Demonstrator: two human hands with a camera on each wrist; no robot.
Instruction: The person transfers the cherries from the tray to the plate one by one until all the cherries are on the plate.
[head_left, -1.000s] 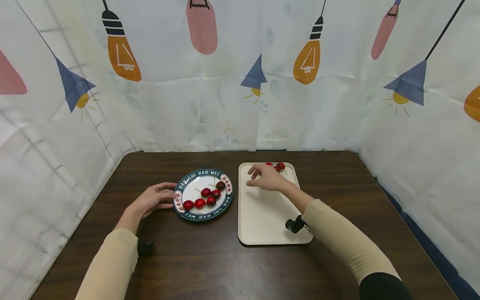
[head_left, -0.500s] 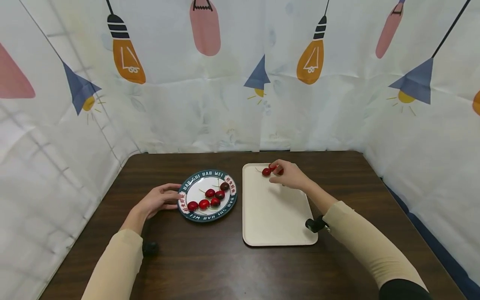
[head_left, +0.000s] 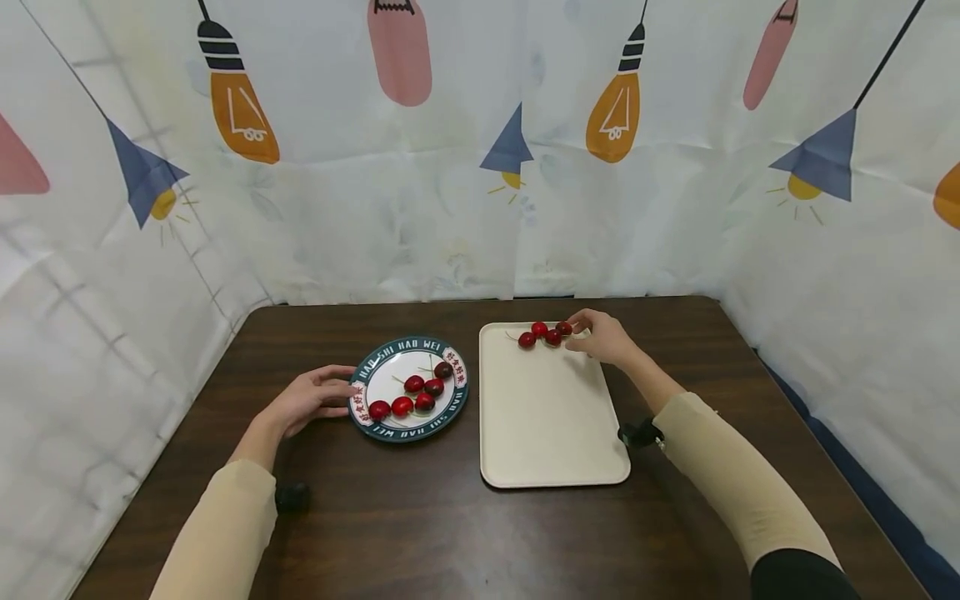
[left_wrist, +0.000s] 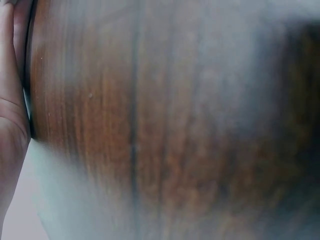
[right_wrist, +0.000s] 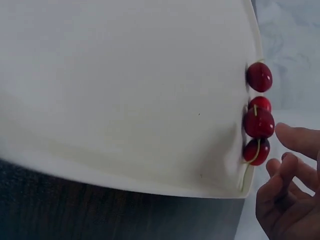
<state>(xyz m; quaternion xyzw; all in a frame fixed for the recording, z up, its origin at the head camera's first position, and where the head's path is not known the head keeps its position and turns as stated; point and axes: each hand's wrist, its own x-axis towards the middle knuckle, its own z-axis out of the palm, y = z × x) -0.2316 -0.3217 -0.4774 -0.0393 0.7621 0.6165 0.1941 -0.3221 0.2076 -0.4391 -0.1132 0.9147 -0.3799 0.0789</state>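
right hand [head_left: 603,337] is hovering loosely curled, grasping nothing, just beside four cherries [right_wrist: 258,122] lined at the cream tray's [head_left: 551,417] far edge; left hand [head_left: 307,400] is resting relaxed against the cherry plate [head_left: 372,411]; best pinching one stem, lifting slowly, plate steadied.

Left wrist view is mostly blurred wood grain, the left hand [left_wrist: 10,115] cut off at the left edge; right hand [right_wrist: 290,195] is cropped at the lower right corner
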